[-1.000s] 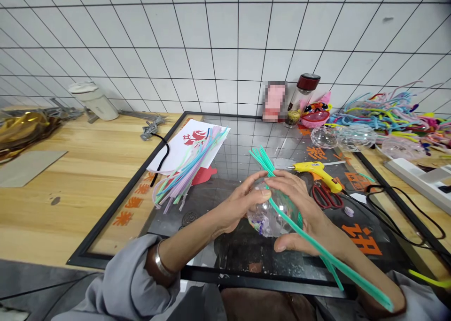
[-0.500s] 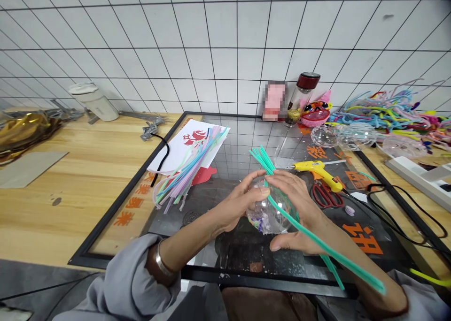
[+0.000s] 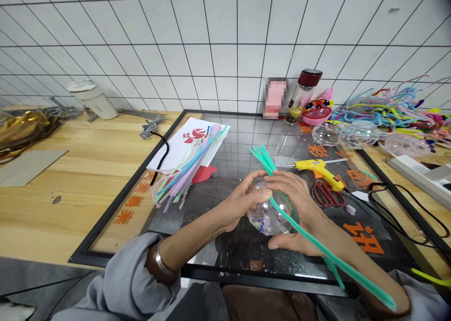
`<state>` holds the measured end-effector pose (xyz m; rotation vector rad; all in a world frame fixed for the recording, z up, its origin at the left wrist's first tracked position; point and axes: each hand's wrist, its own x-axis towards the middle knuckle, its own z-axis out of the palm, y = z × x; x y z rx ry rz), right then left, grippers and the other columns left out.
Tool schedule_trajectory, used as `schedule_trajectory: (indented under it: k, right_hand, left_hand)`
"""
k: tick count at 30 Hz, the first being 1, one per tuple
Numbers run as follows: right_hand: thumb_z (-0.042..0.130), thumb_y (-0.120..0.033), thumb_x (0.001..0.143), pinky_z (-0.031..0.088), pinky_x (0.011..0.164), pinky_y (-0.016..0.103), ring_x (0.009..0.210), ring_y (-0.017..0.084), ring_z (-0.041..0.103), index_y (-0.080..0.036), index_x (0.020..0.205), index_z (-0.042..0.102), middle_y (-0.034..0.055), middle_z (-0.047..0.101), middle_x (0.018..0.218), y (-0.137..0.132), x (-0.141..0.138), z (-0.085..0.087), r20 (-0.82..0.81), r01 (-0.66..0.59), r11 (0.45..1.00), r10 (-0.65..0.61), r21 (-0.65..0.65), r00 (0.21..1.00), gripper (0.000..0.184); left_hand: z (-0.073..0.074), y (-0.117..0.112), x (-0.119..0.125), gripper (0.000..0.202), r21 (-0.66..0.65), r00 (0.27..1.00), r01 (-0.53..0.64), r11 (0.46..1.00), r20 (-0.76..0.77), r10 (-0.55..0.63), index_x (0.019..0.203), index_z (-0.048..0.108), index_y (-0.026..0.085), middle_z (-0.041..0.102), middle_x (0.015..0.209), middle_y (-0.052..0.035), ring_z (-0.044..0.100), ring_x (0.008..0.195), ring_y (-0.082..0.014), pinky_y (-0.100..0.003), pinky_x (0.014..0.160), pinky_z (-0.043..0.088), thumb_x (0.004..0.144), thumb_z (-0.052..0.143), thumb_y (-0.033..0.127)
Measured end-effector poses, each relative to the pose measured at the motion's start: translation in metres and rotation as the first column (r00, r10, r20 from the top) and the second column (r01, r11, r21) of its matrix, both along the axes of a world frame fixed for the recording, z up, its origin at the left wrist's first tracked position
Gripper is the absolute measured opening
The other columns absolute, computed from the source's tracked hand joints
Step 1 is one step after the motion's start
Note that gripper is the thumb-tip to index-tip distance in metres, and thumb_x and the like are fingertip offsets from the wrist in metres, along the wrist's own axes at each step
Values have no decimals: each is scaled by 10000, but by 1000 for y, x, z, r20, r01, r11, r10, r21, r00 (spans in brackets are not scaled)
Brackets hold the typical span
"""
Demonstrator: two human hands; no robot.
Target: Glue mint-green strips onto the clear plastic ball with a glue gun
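A clear plastic ball (image 3: 262, 213), with purple and other coloured bits low inside it, sits between my hands above the dark glass panel. From the left, my left hand (image 3: 246, 194) holds it, thumb and fingertips near its top. The thumb lies on a green pipe cleaner (image 3: 327, 250), which slants over the ball and across my right forearm. My right hand (image 3: 298, 199) curves around the ball's right side, fingers over the top and thumb low at the front. A bundle of green pipe cleaners (image 3: 263, 158) passes beneath my right hand; its middle is hidden.
Right of my hands lie a yellow glue gun (image 3: 319, 171), red-handled scissors (image 3: 327, 194) and a black cord. Pastel pipe cleaners (image 3: 192, 171) rest on white paper (image 3: 169, 149) to the left. Clear balls (image 3: 359, 134), a jar (image 3: 299, 98) and a pipe-cleaner heap (image 3: 391, 105) stand behind.
The near end of the slanting green pipe cleaner has dropped a little and moved right. Both hands keep nearly the same hold on the ball; the view has shifted slightly.
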<state>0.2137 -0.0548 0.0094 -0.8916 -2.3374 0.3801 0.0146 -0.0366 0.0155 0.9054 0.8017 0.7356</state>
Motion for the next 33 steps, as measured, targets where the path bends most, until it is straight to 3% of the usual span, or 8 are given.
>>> schedule_trajectory:
  k: [5,9,12,16,20,26,30,33]
  right_hand:
    - [726,-652,761,263,1181,576,1419,357,404,-274,1469,358,129,535,1426,-2,-1,1,-45,-4,998,6,58,999,883]
    - [709,-474,850,353,1120,557,1348,335,473,-276,1373,483,116,592,1325,-5,-2,7,-115,75,987,-59,142,992,603]
    - [669,-338,892,409,1058,548,1270,320,538,-286,1286,564,98,643,1227,-6,-2,11,-140,136,975,-112,178,984,411]
    - [638,-173,888,449,988,523,1149,289,614,-302,1156,647,67,692,1106,-5,-2,9,-197,159,952,-109,261,974,298]
    - [633,-177,878,456,978,529,1122,293,636,-322,1076,698,45,713,1088,-5,-2,7,-201,153,954,-102,258,974,254]
    - [695,-267,855,459,1044,499,1236,288,564,-265,1194,615,101,611,1265,-5,-1,8,-273,162,983,-132,90,953,349]
    - [753,-457,813,403,1134,526,1421,310,396,-286,1436,413,130,429,1491,-3,0,3,-196,130,985,-151,-114,969,730]
    - [740,-505,819,369,1169,535,1480,304,317,-327,1546,261,115,345,1569,-2,-3,-5,-140,97,982,-119,-160,983,889]
  left_hand:
    - [1,1,1,679,-19,999,-33,999,25,33,1287,499,262,606,1049,-29,568,887,-180,-278,732,423,692,788,417]
    - [3,2,1,682,-39,997,-82,996,-3,82,1275,501,274,556,881,19,527,732,-132,-249,648,413,684,791,451]
    - [4,3,1,656,-38,989,-147,988,-18,146,1246,511,265,551,871,32,510,670,-102,-236,621,402,688,795,462]
    - [3,3,4,634,3,978,-208,978,8,208,1207,506,235,556,847,44,501,656,-83,-219,629,401,683,811,420]
    - [0,3,5,598,47,974,-225,973,-2,226,1178,515,227,554,850,41,511,664,-84,-214,627,416,694,804,426]
    - [0,5,2,590,3,982,-183,983,-43,183,1136,504,258,540,860,42,498,589,-76,-205,534,410,693,770,542]
    - [0,7,1,582,-19,986,-168,986,-14,168,1115,496,260,553,885,40,496,551,-62,-200,510,430,697,767,562]
    - [-1,8,0,559,-33,985,-171,985,-1,171,1103,501,261,549,875,45,509,530,-57,-194,492,437,711,763,560]
